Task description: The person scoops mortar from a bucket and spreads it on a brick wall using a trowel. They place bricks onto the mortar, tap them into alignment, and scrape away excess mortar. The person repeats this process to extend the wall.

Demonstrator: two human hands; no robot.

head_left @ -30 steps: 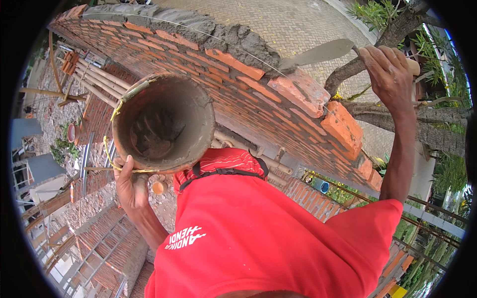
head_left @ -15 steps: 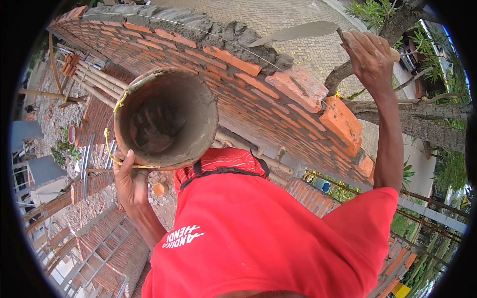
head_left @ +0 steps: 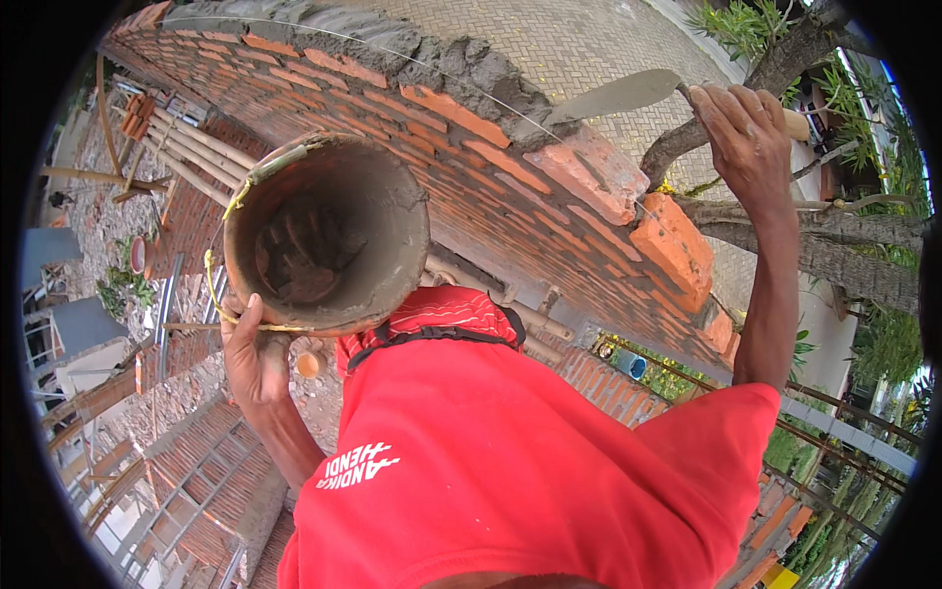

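My left hand [head_left: 257,363] grips a round mortar-crusted bucket [head_left: 378,236] at its lower left rim, where a yellow cord is tied. The bucket is tilted toward me, showing grey residue inside. My right hand [head_left: 736,137] is closed on the wooden handle of a trowel [head_left: 620,95], whose grey blade reaches left, its tip at the bed of wet mortar [head_left: 461,74] along the wall top. A taut white string runs over that mortar. Loose-edged orange bricks [head_left: 672,250] sit on the wall top just right of and below the blade.
The brick wall [head_left: 422,157] crosses diagonally, with a paved surface [head_left: 579,39] beyond it. A tree trunk and branches [head_left: 834,255] are at the right. Bamboo poles [head_left: 196,157], rubble, metal ladder-like framing [head_left: 201,471] and a small blue container [head_left: 631,365] lie lower down.
My right hand with the trowel swung left over the mortar, then back slightly right and down, ending a little left of where it began. The bucket in my left hand barely shifted.
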